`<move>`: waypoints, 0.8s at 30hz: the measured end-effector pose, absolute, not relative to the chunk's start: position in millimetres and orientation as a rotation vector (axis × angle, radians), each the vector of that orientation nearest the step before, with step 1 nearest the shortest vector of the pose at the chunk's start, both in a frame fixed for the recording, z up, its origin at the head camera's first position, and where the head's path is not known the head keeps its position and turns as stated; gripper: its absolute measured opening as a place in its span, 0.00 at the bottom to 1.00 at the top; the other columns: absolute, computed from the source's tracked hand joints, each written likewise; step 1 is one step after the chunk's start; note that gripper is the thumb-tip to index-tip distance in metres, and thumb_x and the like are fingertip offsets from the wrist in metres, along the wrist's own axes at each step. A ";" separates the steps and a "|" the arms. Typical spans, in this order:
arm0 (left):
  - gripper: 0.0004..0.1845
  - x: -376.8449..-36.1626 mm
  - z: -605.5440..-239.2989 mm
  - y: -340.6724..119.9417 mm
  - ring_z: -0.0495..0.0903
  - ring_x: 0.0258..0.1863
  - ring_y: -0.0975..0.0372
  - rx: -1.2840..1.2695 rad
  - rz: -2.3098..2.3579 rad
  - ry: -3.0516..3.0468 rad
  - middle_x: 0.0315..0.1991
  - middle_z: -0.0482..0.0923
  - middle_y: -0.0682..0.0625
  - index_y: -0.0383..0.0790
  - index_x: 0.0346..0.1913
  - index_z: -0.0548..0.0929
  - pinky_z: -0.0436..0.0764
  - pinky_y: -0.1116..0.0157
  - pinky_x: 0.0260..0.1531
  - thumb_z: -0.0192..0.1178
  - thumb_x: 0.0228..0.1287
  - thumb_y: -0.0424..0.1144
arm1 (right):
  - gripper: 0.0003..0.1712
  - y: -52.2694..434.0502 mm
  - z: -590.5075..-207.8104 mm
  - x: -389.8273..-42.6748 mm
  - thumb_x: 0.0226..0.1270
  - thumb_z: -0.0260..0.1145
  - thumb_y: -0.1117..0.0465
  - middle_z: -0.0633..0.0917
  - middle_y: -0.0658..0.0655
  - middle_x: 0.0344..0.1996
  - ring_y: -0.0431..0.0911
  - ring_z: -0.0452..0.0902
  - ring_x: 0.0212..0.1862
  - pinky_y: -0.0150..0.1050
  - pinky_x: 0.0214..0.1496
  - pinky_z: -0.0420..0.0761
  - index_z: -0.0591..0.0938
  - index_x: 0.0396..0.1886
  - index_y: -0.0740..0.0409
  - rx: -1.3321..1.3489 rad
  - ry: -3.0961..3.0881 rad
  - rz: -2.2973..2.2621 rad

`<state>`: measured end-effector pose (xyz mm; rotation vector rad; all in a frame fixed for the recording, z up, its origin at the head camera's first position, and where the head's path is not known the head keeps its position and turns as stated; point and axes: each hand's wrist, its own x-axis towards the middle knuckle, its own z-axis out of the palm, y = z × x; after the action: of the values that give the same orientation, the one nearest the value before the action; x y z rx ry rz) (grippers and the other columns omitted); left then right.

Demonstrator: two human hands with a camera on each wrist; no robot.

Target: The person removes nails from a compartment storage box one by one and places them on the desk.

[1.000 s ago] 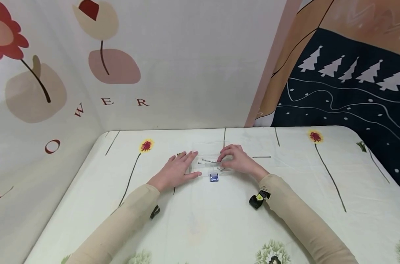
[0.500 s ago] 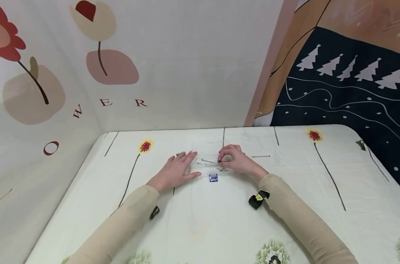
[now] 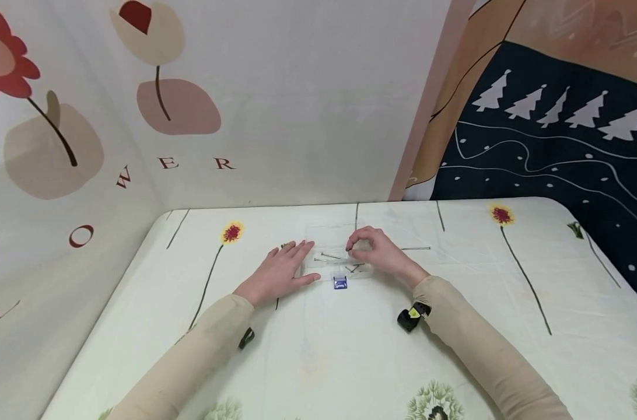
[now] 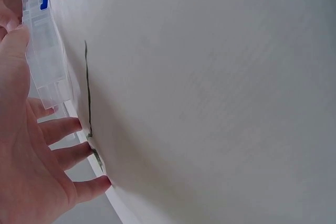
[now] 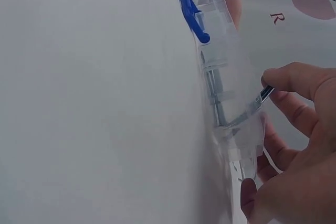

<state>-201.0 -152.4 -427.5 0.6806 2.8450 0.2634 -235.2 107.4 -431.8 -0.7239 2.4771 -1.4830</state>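
Observation:
A clear plastic box (image 3: 326,271) with a blue latch (image 3: 340,283) lies on the cloth, several thin metal nails (image 3: 332,256) inside it. My left hand (image 3: 279,274) rests against its left side, fingers spread and fairly straight; the left wrist view shows the thumb touching the box wall (image 4: 47,51). Over the right part of the box, my right hand (image 3: 378,254) has thumb and fingers curled together. In the right wrist view its fingertips pinch the end of a dark metal nail (image 5: 266,94), which slants up from the box; its lower part is blurred behind the plastic.
One loose nail (image 3: 416,248) lies on the cloth right of my right hand. The flowered tablecloth (image 3: 318,350) spreads out in front of the box. Behind rises a printed fabric wall (image 3: 308,146), with a dark tree-patterned cloth (image 3: 534,151) at the right.
My right hand has shifted slightly upward over the box, its fingertips rising a little from among the nails. My left hand and the box stay in place.

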 end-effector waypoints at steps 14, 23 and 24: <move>0.45 -201.0 -426.3 -151.1 0.52 0.72 0.46 0.669 0.265 2.836 0.74 0.54 0.42 0.42 0.77 0.52 0.53 0.41 0.65 0.49 0.66 0.66 | 0.08 108.5 -421.8 -231.0 0.68 0.64 0.65 0.85 0.56 0.43 0.50 0.76 0.52 0.51 0.61 0.65 0.84 0.43 0.63 -0.587 2.370 -1.777; 0.45 -200.5 -425.7 -151.3 0.51 0.72 0.46 0.669 0.270 2.833 0.74 0.54 0.42 0.42 0.77 0.52 0.52 0.41 0.65 0.50 0.66 0.66 | 0.09 114.5 -418.3 -229.8 0.68 0.64 0.65 0.85 0.57 0.41 0.49 0.79 0.41 0.34 0.43 0.76 0.83 0.44 0.66 -0.598 2.327 -1.853; 0.45 -200.4 -425.6 -151.4 0.51 0.72 0.46 0.671 0.270 2.834 0.74 0.55 0.42 0.42 0.77 0.52 0.52 0.41 0.65 0.50 0.66 0.66 | 0.09 115.1 -418.5 -229.9 0.68 0.64 0.66 0.85 0.57 0.41 0.48 0.79 0.41 0.34 0.43 0.76 0.83 0.45 0.65 -0.592 2.327 -1.850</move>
<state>-200.4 -151.4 -425.6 0.6714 2.8338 0.2697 -229.9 115.1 -418.5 -0.5922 2.3267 -1.8504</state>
